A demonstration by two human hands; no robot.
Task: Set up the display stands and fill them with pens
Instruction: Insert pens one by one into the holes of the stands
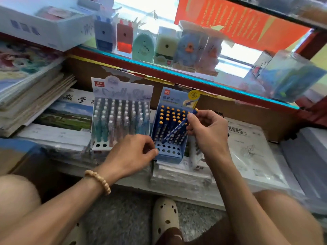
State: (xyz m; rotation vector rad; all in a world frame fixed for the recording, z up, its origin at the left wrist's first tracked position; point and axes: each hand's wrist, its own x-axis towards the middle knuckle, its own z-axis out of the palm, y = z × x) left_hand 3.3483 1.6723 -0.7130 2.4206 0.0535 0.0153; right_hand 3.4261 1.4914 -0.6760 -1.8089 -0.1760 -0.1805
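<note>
the right hand [207, 129] pinched a blue pen [178, 125] slanted above the blue stand [169, 152], which the left hand [134, 152] pinched at its front corner; a misaimed tip could have jostled neighbouring pens.

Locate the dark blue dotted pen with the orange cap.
In the head view, right of centre: the right hand pinches the dark blue dotted pen tilted above the blue display stand.
</note>
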